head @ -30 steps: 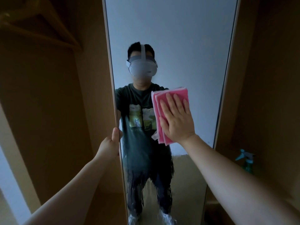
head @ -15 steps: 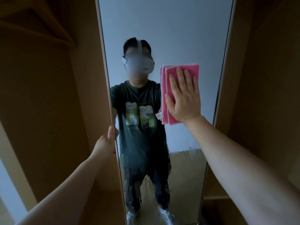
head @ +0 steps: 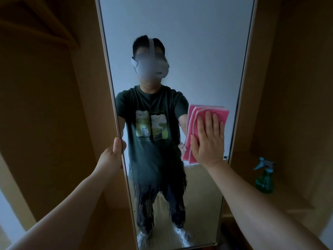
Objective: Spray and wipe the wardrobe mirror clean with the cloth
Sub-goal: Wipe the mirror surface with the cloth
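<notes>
Both forearms come in from bottom corners. R forearm crosses lower R, hiding part of shelf (head: 292,202) behind it.

L hand (head: 111,156): grips L edge of mirror (head: 180,42) approx. mid-height. Thumb lies on front of frame, pointing up. Fingers go round behind edge, out of sight.

R hand (head: 209,139): flat, fingers straight & close together, palm pressing cloth (head: 200,109) onto glass. Nothing curled round it, pressure only.

Cloth: pink, folded in several layers, on R side of glass, just beside R frame, a bit higher than L hand. R hand covers its lower R part; top edge & L folds show.

Mirror: tall, narrow, pale frame, standing betw. brown side panels of wardrobe (head: 54,123) & blocking the middle of it. Lower glass streaked w/ wet runs (head: 144,199); upper glass looks even.

Bottle (head: 264,177): green spray type, teal trigger head, upright on shelf R of mirror. Well apart from both hands, untouched.

Wardrobe interior dim both sides. Dark slanted shape upper L, can't tell what it is.

Reflection (head: 151,141): person w/ headset, dark printed tee, dark trousers, pale shoes, pale wall behind. Reflected arm meets cloth at its L edge.
</notes>
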The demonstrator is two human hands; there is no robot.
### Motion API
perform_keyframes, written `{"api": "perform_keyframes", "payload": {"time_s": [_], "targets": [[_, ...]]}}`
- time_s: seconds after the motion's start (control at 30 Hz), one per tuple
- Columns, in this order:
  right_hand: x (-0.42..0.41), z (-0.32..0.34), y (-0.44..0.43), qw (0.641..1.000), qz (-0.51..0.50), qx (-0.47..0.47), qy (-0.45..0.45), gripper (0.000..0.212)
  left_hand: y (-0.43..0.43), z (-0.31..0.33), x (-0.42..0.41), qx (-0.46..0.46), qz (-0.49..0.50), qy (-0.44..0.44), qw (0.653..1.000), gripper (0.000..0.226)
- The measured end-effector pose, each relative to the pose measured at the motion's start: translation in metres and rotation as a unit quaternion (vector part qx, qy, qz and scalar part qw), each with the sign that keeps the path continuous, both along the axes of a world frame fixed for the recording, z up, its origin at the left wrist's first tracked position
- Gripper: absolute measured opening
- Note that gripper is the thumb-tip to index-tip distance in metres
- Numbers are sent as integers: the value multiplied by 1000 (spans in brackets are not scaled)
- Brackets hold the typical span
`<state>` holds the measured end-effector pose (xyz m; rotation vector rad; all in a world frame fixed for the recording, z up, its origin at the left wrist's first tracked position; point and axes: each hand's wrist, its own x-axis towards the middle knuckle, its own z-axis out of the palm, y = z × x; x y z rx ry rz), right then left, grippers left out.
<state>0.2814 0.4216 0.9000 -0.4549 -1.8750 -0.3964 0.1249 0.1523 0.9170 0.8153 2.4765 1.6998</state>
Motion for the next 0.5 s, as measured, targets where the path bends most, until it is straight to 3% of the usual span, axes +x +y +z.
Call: {"api": "perform_keyframes", "payload": {"time_s": [0.2, 0.5], "targets": [[10, -32, 3, 1000, -10, 4, -29, 62, 3, -2, 0, -2, 20, 26, 999, 63], [16, -23, 6, 999, -12, 13, -34, 62, 5, -5, 1, -2, 25, 67, 997, 56]]}}
